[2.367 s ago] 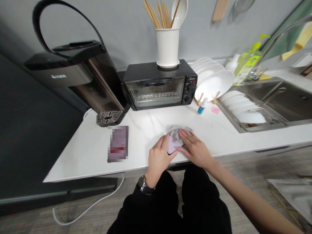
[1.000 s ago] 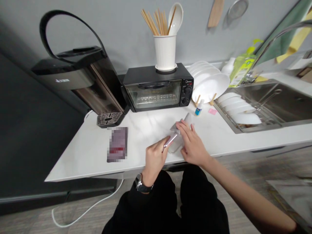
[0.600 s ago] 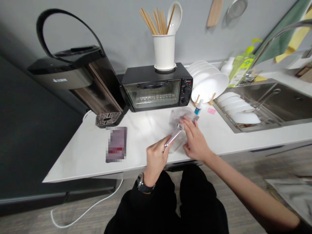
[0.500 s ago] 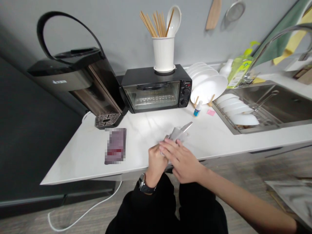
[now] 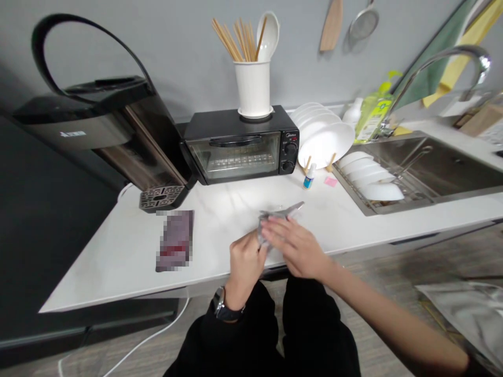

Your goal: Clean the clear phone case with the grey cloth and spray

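Observation:
My left hand (image 5: 247, 259), with a dark watch on its wrist, is closed in a fist at the counter's front edge. It grips the lower end of a crumpled grey sheet (image 5: 262, 229), thin and slightly shiny. A narrow flat tip (image 5: 295, 208) points from it to the upper right; what it belongs to is hidden. Across the sheet lies my right hand (image 5: 294, 248), fingers stretched out flat and covering much of it. Beyond the hands, a small white-and-blue bottle (image 5: 309, 177) stands upright beside a pink slip (image 5: 330, 181).
On the white counter (image 5: 118, 262) are a blurred-out dark flat object (image 5: 175, 241), a drink dispenser (image 5: 157, 141) and a toaster oven (image 5: 239, 155) topped by a chopstick cup (image 5: 252, 86). White plates (image 5: 324, 144) stand in a rack. Bowls (image 5: 381, 191) sit in the sink (image 5: 451, 162).
The whole view has shifted slightly. My right hand has slid a little along the sheet, away from my left fist, and more of the grey sheet shows between them.

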A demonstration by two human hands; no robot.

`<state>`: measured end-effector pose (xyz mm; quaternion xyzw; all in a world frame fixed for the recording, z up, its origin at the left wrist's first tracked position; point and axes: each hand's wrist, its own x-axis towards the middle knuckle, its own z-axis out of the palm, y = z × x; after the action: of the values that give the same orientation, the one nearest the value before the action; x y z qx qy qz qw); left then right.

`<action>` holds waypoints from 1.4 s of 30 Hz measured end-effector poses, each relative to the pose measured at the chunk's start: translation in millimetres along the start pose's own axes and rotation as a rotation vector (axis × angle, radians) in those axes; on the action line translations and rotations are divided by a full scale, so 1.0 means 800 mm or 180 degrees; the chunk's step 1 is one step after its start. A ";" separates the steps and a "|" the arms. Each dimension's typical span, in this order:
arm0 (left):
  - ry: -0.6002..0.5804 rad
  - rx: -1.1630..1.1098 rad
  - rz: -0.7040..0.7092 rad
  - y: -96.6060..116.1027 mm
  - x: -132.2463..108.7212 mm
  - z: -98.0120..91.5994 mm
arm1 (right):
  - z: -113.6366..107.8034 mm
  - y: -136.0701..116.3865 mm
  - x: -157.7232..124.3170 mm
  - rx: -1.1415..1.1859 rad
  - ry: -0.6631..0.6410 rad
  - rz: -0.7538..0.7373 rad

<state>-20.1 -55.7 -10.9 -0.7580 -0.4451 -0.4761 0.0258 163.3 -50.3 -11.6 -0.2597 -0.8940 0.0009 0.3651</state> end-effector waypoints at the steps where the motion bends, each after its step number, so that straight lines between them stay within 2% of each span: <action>1: -0.0023 0.0006 -0.0024 0.002 0.002 0.000 | -0.002 0.001 0.000 0.0030 0.0151 0.0083; 3: -0.0019 0.0063 0.0027 0.006 0.004 0.000 | -0.005 0.004 0.000 0.0104 0.0326 0.0118; 5: -0.0015 0.0133 0.0110 0.009 0.006 -0.001 | -0.009 0.011 0.002 0.0183 0.0318 -0.0078; 7: -0.0030 0.0122 0.0040 0.012 0.008 -0.006 | -0.014 0.023 0.005 0.0305 0.0471 -0.0034; 9: -0.0007 0.0031 -0.0158 0.014 0.015 -0.013 | -0.020 0.037 0.009 0.0625 0.0698 0.0308; 12: 0.0159 -0.0173 -0.0530 0.017 0.030 -0.022 | -0.026 0.048 0.015 0.1328 0.0800 0.0909; 14: 0.0362 -0.0530 -0.1020 0.019 0.041 -0.021 | -0.021 0.046 0.019 0.1719 0.0916 0.1328; 17: 0.0603 -0.1287 -0.1762 0.023 0.047 -0.007 | 0.001 0.028 0.027 0.2352 0.1294 0.2016; 19: 0.0345 -0.1657 -0.1957 0.025 0.040 0.007 | 0.021 0.013 0.031 0.2881 0.1687 0.2505; 23: -0.0611 -0.1928 -0.2051 0.024 0.013 0.029 | 0.054 -0.005 0.035 0.3559 0.2687 0.3105; 26: -0.0960 -0.2079 -0.2223 0.019 0.002 0.024 | 0.054 0.004 0.035 0.3381 0.2949 0.3207; 29: -0.1425 -0.2133 -0.2137 0.018 0.005 0.005 | 0.034 0.024 0.036 0.2677 0.3186 0.3038; 31: -0.1782 -0.2002 -0.1968 0.019 0.010 -0.008 | 0.014 0.035 0.037 0.2055 0.3023 0.2689; 33: -0.1972 -0.1793 -0.1853 0.018 0.015 -0.018 | -0.008 0.042 0.035 0.1579 0.2308 0.2074; 36: -0.1851 -0.1527 -0.1832 0.009 0.022 -0.031 | -0.037 0.045 0.027 0.1253 0.1171 0.1273; 37: -0.1770 -0.1432 -0.1864 0.005 0.025 -0.034 | -0.044 0.045 0.024 0.1239 0.0992 0.1244; 39: -0.1620 -0.1141 -0.1921 -0.005 0.032 -0.040 | -0.055 0.048 0.019 0.1432 0.0803 0.1480; 42: -0.1251 -0.0571 -0.1726 -0.021 0.044 -0.042 | -0.057 0.062 0.015 0.2258 0.0575 0.1855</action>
<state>-50.3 -38.3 27.5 -0.6886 -0.5832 -0.3477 -0.2546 208.6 -10.5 20.0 -0.3581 -0.6929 0.3863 0.4923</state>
